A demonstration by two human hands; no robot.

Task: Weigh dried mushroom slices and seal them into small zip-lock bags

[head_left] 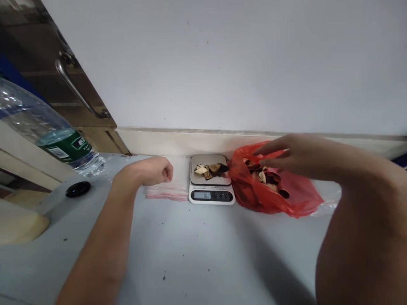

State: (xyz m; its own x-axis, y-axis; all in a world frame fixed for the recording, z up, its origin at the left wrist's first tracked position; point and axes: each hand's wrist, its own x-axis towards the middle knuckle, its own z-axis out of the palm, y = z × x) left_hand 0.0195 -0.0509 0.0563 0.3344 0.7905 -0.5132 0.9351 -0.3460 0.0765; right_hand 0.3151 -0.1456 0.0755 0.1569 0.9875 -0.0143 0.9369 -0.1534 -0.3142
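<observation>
A small white digital scale stands near the wall, its display reading what looks like 10.0. Dried brown and pale slices lie on its metal plate. To its right is an open red plastic bag with more dried slices inside. My right hand is over the bag's mouth, fingers apart, with nothing seen in them. Left of the scale, my left hand is closed in a loose fist above clear zip bags; whatever its fingers hold, if anything, is hidden.
A water bottle with a green label stands at the left, beside a black oval object. A pale rounded container is nearer me. The white wall bounds the table's back, and a door handle shows at upper left.
</observation>
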